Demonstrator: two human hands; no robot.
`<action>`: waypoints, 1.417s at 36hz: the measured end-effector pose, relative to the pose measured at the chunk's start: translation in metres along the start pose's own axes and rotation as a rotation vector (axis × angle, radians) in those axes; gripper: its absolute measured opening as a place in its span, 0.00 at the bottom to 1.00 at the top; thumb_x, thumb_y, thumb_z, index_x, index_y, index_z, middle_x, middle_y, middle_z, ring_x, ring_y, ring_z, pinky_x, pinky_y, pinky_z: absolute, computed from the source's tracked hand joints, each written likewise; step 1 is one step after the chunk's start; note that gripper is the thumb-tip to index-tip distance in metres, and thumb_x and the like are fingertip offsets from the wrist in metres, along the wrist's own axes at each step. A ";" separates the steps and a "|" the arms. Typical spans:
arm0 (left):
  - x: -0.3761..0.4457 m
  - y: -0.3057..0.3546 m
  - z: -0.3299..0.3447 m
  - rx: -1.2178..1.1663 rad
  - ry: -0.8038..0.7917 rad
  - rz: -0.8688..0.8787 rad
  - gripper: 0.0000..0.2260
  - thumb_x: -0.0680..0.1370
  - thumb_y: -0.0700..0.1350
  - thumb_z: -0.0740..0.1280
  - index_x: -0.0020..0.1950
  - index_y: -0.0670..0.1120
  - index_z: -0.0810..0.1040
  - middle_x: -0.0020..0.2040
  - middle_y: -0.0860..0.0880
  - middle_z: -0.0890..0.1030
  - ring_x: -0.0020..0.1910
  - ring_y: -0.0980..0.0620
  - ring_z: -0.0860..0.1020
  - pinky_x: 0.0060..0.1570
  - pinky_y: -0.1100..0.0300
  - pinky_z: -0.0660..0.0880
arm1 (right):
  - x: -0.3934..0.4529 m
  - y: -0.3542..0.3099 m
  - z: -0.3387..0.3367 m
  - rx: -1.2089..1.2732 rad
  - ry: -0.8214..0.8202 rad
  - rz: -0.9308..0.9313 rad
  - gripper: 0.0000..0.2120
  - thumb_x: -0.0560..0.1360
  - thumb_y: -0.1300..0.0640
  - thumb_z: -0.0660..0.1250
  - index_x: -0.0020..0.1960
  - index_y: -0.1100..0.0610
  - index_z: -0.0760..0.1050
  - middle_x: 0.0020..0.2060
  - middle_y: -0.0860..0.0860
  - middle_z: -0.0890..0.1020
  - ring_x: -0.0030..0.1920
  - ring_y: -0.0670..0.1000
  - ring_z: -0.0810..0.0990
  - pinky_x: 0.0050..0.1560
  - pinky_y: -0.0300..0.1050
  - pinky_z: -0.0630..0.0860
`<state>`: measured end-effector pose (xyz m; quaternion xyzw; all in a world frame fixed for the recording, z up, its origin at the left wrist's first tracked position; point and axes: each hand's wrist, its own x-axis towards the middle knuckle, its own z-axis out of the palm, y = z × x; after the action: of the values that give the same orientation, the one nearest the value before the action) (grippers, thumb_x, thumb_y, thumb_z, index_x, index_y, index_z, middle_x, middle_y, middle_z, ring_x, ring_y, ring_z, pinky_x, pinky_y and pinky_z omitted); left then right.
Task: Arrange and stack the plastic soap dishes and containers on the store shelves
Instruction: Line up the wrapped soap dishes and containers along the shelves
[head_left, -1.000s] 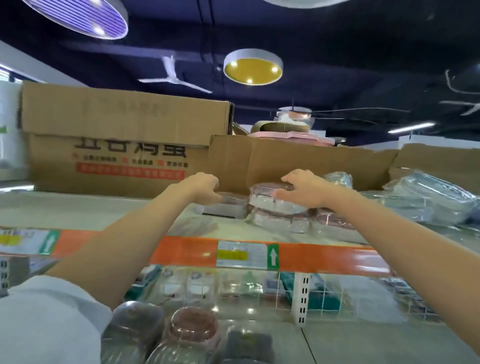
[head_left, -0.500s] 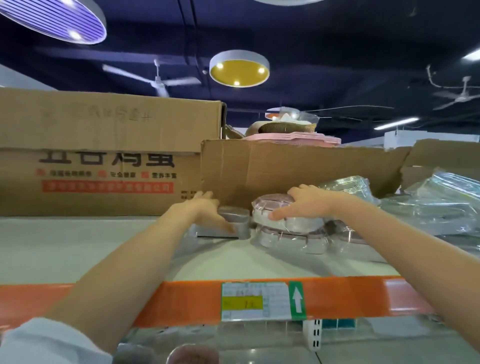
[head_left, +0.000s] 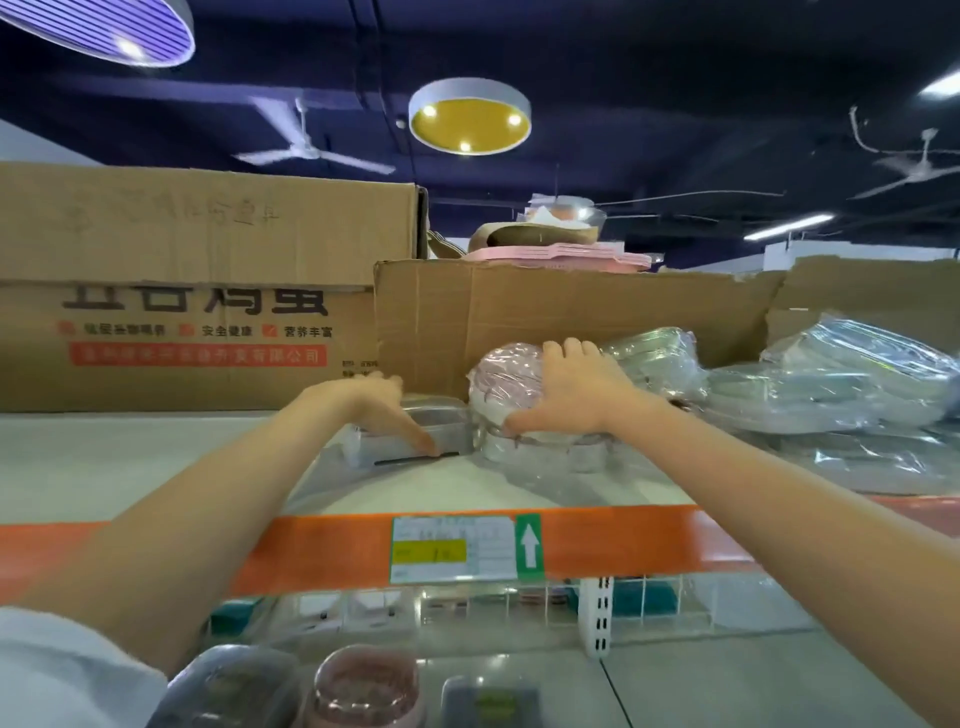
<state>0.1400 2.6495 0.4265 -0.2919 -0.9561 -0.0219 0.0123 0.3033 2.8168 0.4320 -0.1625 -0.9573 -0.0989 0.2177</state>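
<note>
- Two hands reach onto the top shelf (head_left: 156, 457) at the centre of the frame.
- The left hand (head_left: 376, 408) rests on one clear rectangular container (head_left: 415, 431) wrapped in film; its fingers lie over the top and the thumb runs down the near side, so it holds the container lightly against the shelf.
- The right hand (head_left: 569, 389) spreads over one pink-and-white round soap dish (head_left: 498, 379) in plastic wrap, fingers over the top and thumb along the lower front edge, gripping it.
- That dish sits on top of a second wrapped dish (head_left: 524, 449), making a stack of two, just right of the clear container and touching it.
- To the right, a heap of wrapped clear containers (head_left: 831, 384) lies on the same shelf; their number cannot be told through the film.
- Two cardboard boxes stand behind: one large printed box (head_left: 197, 291) at the left of the frame, one plain open box (head_left: 571, 312) at the centre, directly behind the stack.
- On top of the plain box sit pink flat items (head_left: 561, 255); what they are cannot be told.
- One orange shelf edge (head_left: 311, 545) crosses the frame and carries one price label (head_left: 452, 548) with a green arrow.
- At the lower edge of the frame, on the shelf below, stand three wrapped containers: one grey (head_left: 228, 686), one pink round (head_left: 363, 686), one dark (head_left: 491, 701).
</note>
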 end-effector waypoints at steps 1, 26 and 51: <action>-0.006 0.003 0.003 -0.012 0.059 -0.017 0.53 0.63 0.71 0.69 0.77 0.44 0.53 0.76 0.42 0.55 0.74 0.41 0.55 0.71 0.45 0.60 | -0.004 -0.001 0.002 -0.003 0.052 -0.010 0.48 0.67 0.29 0.64 0.71 0.63 0.58 0.66 0.59 0.67 0.66 0.59 0.65 0.66 0.52 0.64; -0.205 0.133 0.039 -0.480 0.895 0.201 0.50 0.56 0.74 0.66 0.69 0.45 0.63 0.55 0.52 0.62 0.56 0.53 0.62 0.56 0.60 0.62 | -0.173 0.077 -0.023 0.873 0.210 -0.261 0.52 0.63 0.43 0.78 0.74 0.56 0.48 0.70 0.53 0.61 0.68 0.51 0.64 0.71 0.49 0.64; -0.229 0.114 0.219 0.090 0.126 0.156 0.48 0.65 0.67 0.71 0.76 0.46 0.55 0.72 0.47 0.61 0.72 0.45 0.57 0.72 0.46 0.57 | -0.281 0.120 0.114 0.355 -0.446 -0.162 0.53 0.62 0.38 0.75 0.75 0.54 0.49 0.71 0.52 0.62 0.68 0.54 0.64 0.69 0.53 0.63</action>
<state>0.3917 2.6273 0.2030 -0.3624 -0.9279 0.0038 0.0872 0.5413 2.8827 0.2189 -0.0628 -0.9937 0.0913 0.0184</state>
